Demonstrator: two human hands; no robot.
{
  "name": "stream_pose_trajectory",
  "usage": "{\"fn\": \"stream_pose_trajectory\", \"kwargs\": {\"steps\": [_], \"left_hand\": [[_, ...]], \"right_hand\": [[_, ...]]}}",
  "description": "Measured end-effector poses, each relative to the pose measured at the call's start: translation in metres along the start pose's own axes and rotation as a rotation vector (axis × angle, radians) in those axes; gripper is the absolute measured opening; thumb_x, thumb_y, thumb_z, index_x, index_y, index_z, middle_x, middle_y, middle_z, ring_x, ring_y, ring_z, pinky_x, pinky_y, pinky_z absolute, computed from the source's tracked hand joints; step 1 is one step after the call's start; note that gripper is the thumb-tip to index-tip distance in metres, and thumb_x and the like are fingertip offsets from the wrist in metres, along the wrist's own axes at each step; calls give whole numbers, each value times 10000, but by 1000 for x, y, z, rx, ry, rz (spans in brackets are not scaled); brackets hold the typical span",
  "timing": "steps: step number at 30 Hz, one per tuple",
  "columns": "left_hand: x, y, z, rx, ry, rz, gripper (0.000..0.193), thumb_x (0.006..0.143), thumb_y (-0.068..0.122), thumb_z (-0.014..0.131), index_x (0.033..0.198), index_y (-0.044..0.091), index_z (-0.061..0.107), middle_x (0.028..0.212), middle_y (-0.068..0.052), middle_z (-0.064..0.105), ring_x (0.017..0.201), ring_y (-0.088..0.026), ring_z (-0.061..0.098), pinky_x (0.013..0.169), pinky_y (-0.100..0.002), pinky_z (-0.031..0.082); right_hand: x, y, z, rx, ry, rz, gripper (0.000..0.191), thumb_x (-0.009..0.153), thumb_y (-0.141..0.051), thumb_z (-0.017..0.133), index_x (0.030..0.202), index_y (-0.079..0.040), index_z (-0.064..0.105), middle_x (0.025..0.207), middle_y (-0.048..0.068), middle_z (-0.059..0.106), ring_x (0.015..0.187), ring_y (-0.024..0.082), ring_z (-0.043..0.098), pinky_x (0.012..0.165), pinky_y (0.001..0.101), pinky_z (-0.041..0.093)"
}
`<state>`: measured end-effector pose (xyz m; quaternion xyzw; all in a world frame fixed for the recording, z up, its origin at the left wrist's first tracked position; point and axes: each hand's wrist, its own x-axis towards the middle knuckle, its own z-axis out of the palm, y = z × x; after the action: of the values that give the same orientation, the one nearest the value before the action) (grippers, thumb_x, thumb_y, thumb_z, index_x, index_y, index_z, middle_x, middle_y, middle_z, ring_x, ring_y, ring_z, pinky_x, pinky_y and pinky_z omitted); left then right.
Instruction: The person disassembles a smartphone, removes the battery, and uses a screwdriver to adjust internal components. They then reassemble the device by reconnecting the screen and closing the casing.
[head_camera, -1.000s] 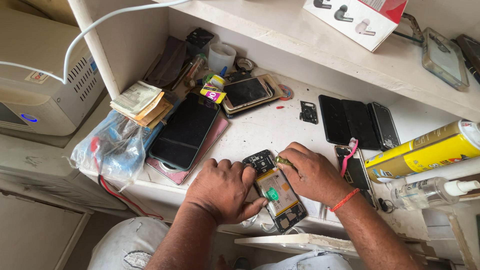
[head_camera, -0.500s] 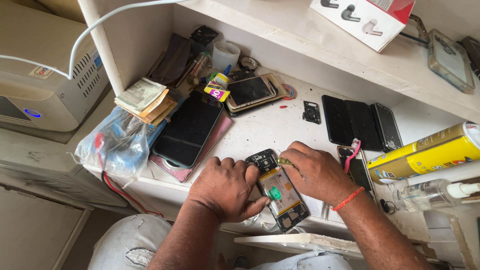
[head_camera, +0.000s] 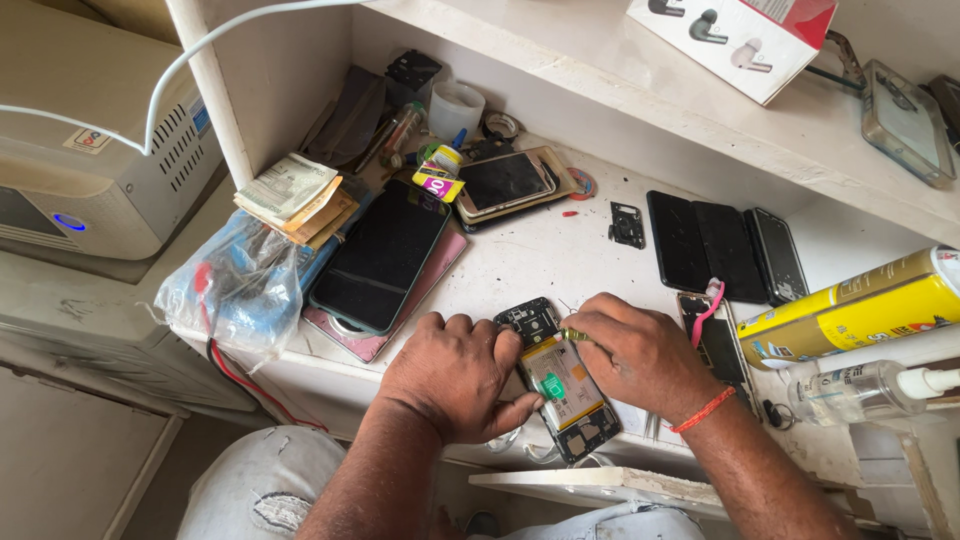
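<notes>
Opened phone (head_camera: 563, 388) with its back off, battery and board bared, lying at the white bench's (head_camera: 540, 262) near edge; pinned flat by the left hand (head_camera: 452, 372), fingers curled over the frame's 9 o'clock side, thumb pressed beside the battery; right hand (head_camera: 640, 352) at 3 o'clock, pinched narrow on a small green-handled tool (head_camera: 574, 336) set near the board's top. Best worked, by the look of it, with the tool kept upright, light pressure, steady bracing; black tablet (head_camera: 380, 258) at 10 o'clock, yellow spray can (head_camera: 850, 310) at 3 o'clock.
</notes>
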<state>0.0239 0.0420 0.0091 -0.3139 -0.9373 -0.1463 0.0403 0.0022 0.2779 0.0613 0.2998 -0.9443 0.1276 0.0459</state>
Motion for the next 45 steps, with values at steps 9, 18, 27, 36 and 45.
{"fn": "stream_pose_trajectory", "kwargs": {"steps": [9, 18, 27, 36, 45], "left_hand": [[-1, 0, 1, -9, 26, -5, 627, 875, 693, 569, 1038, 87, 579, 892, -116, 692, 843, -309, 675, 721, -477, 478], [-1, 0, 2, -11, 25, -1, 624, 877, 689, 569, 1036, 86, 582, 891, -116, 693, 841, -309, 676, 721, -477, 477], [0, 0, 1, -17, 0, -2, 633, 878, 694, 560, 1040, 82, 578, 887, -118, 691, 837, -303, 675, 725, -472, 474], [0, 0, 0, -11, 1, 1, 637, 883, 700, 556, 1033, 82, 574, 878, -118, 688, 830, -304, 673, 722, -474, 471], [-1, -1, 2, -5, 43, 14, 631, 878, 692, 570, 1017, 77, 581, 866, -114, 688, 809, -305, 669, 715, -474, 472]], "right_hand": [[-7, -2, 1, -39, 43, -34, 286, 791, -28, 709, 1059, -92, 784, 946, 39, 735, 757, 202, 762, 667, 327, 628], [-10, 0, 3, -13, 53, -43, 313, 778, -4, 708, 1071, -87, 785, 939, 54, 745, 747, 192, 765, 649, 313, 632], [-15, 3, 6, 19, 55, -33, 354, 773, 16, 686, 1102, -76, 780, 949, 66, 756, 751, 182, 772, 645, 304, 640], [-13, 1, 3, -17, 28, -39, 364, 775, -1, 677, 1117, -74, 777, 954, 71, 751, 749, 194, 769, 643, 312, 638], [-9, -7, -2, -103, 32, -102, 306, 776, -24, 686, 1060, -77, 790, 939, 60, 755, 719, 232, 761, 642, 347, 619]]}}
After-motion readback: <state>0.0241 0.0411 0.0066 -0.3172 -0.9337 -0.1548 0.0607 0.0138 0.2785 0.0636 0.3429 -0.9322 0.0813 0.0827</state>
